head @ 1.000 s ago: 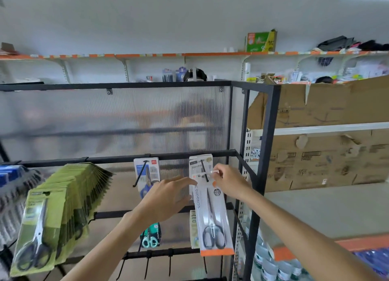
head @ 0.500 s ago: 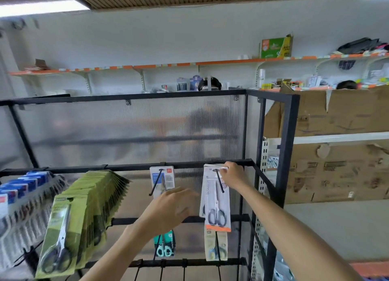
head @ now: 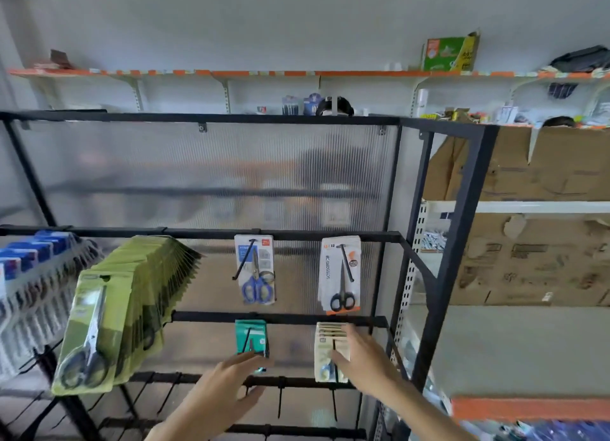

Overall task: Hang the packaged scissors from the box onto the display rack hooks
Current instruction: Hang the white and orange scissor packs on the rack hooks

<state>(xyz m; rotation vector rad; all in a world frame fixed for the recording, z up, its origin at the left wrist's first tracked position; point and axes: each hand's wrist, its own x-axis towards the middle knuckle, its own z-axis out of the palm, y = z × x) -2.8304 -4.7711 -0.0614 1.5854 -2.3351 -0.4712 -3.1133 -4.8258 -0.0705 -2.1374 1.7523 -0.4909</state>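
A black metal display rack (head: 462,242) with a ribbed translucent back panel (head: 214,176) fills the view. On its upper bar, a white-and-orange pack of black-handled scissors (head: 340,275) hangs from the right hook, with at least one more pack behind it, and a pack of blue-handled scissors (head: 254,270) hangs from the hook to its left. Further left on that bar, a thick fanned row of green-carded scissors (head: 109,325) leans toward the camera, and blue-topped packs (head: 29,259) hang at the far left edge. On the lower bar, a teal pack (head: 251,340) hangs below the blue-handled pair and a stack of cream-coloured packs (head: 328,348) below the white one. Both hands are low and near, empty with fingers spread: the left hand (head: 227,388) sits just in front of the teal pack's lower end, and the right hand (head: 366,361) lies against the right side of the cream stack, though contact is hard to judge. Flattened cardboard (head: 544,163) lines the shelving to the right.
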